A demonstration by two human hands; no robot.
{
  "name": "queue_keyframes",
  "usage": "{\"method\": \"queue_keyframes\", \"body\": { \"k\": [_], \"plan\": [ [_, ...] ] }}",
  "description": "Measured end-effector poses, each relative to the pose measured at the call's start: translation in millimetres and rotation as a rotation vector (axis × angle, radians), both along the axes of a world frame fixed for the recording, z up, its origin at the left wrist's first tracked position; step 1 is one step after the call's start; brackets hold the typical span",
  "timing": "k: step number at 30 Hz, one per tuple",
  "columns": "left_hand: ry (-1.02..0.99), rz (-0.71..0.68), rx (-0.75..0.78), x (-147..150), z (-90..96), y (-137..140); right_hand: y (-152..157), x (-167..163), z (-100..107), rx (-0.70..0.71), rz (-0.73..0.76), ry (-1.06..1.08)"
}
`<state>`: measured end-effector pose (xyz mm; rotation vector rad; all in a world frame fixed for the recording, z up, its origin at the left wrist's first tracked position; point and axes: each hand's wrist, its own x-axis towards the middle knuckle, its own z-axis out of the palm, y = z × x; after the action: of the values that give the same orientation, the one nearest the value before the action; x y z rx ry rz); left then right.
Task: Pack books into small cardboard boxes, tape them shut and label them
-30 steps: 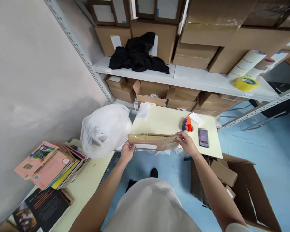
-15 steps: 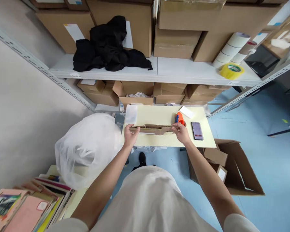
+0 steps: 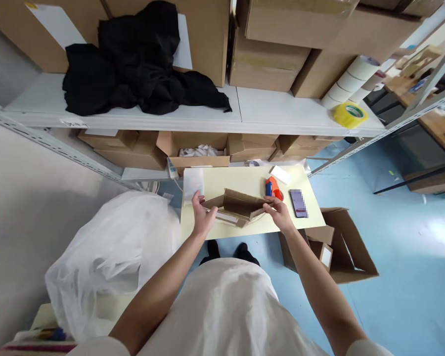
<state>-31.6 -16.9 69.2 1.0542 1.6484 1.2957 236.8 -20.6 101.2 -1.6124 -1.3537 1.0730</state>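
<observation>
A small brown cardboard box (image 3: 241, 202), partly unfolded, is held over the pale yellow table (image 3: 222, 178). Its top gapes, and a white label shows on the side facing me. My left hand (image 3: 203, 215) grips the left end, thumb on the near side and fingers behind. At the right end, my right hand (image 3: 279, 213) pinches the cardboard. Just beyond that hand lies an orange and blue tape dispenser (image 3: 273, 189). A phone (image 3: 298, 203) rests to its right, and a small white box (image 3: 281, 174) lies behind.
Left of the table bulges a big translucent plastic bag (image 3: 122, 257). An open carton (image 3: 350, 247) with smaller boxes stands on the floor at right. A shelf (image 3: 203, 113) spans the back, carrying black cloth (image 3: 133, 69), cartons and yellow tape (image 3: 350, 115).
The cardboard box has gone from nearly flat to spread open, its inside now showing. Both hands still hold its ends. The view has shifted slightly.
</observation>
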Motion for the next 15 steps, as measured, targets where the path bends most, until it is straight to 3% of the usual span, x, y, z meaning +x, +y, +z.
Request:
{"method": "queue_keyframes", "body": {
  "k": [4,11,15],
  "plan": [
    [0.06,-0.045,-0.019,-3.7,1.0,5.3,12.3,-8.6,-0.3,-0.004,-0.057,-0.061],
    [0.627,-0.278,-0.122,-19.6,21.6,16.0,41.1,-0.1,-20.5,0.089,0.097,-0.21],
    [0.829,-0.377,-0.153,-6.4,36.0,18.5,55.4,7.4,-28.8,0.079,0.041,-0.118]
  ]
}}
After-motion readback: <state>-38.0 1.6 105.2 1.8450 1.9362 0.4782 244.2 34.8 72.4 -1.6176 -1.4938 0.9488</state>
